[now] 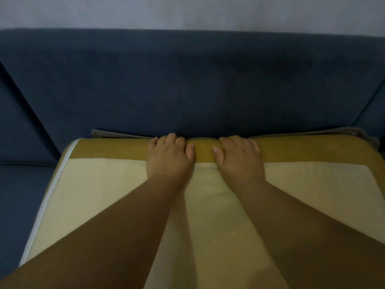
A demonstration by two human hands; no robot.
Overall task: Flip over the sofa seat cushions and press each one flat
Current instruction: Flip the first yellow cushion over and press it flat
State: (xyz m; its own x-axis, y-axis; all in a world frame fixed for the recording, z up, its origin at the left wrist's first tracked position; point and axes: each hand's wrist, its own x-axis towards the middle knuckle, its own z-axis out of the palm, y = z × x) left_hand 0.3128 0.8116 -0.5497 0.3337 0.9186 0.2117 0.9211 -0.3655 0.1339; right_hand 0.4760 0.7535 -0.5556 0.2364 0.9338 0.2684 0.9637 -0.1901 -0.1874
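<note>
Nearest the camera, two bare forearms run up from the bottom edge, the left forearm point(116, 226) and the right forearm point(302, 226), both lying over the cushion point(104, 195). Cushion sits on the sofa seat point(20, 195), cream dotted panel facing up, mustard border round it, white trim point(52, 195) along its left side. Further on, at the cushion's far edge: left grip point(169, 155) and right grip point(239, 157) side by side, close but apart. Each has its fingers curled over the mustard edge and its thumb laid on top of the band (fingertips hidden behind the edge). Just behind the cushion, a strip of grey cloth point(116, 133) peeks out. Beyond that, the dark blue sofa back point(187, 80), then a pale wall point(187, 11).
</note>
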